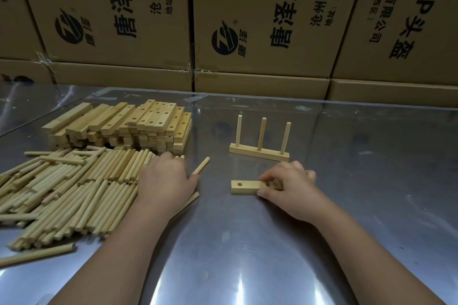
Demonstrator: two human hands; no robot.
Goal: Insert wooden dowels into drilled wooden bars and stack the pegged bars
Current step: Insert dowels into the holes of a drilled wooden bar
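A heap of loose wooden dowels (pixel 64 188) lies on the left of the steel table. Behind it stands a stack of drilled wooden bars (pixel 128 126). My left hand (pixel 164 181) rests on the heap's right edge and pinches one dowel (pixel 202 168) that points up and to the right. My right hand (pixel 288 186) grips the right end of a drilled bar (pixel 244 186) lying flat, one hole showing near its left end. Just behind it stands a pegged bar (pixel 259 152) with three upright dowels.
Printed cardboard boxes (pixel 260 22) form a wall along the table's far edge. A single dowel (pixel 37 254) lies apart near the front left. The shiny steel tabletop (pixel 371 181) stretches to the right and front.
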